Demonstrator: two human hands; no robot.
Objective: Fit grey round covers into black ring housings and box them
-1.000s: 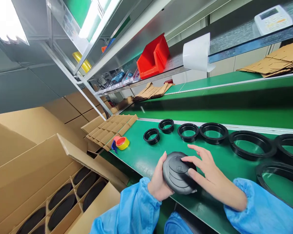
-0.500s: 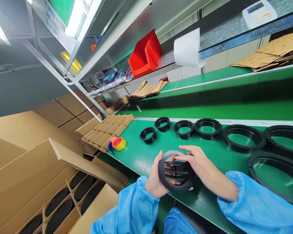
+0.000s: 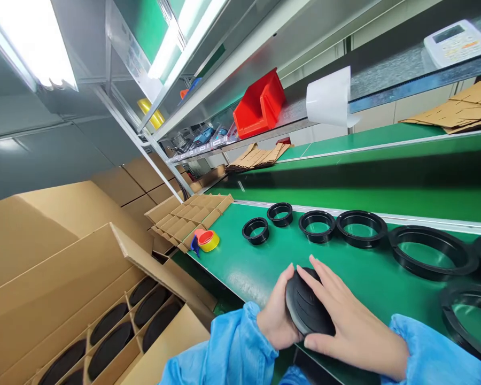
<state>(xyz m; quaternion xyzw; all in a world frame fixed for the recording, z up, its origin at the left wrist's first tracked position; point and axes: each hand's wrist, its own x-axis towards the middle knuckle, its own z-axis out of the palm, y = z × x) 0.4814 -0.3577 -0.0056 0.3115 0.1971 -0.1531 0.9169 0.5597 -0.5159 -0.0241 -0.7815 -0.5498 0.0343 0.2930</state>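
A round black air vent is held up between my hands over the front edge of the green bench. Its slats now lie nearly flat, so it looks like an almost solid disc. My left hand is closed round its left rim. Across its right side lies my right hand, fingers over the upper face and thumb at the lower edge. Beyond my hands, black rings stand on the bench, among them a small ring and a larger ring.
A yellow tape roll lies near a cardboard divider grid at the bench's left end. At lower left, an open carton holds black discs in compartments. A red bin and a white calculator sit on the shelf above.
The vent's slats have gone from open, with gaps showing, to nearly flat. My right hand has moved further over its face. The view has shifted, so the bench items appear lower and mostly further right.
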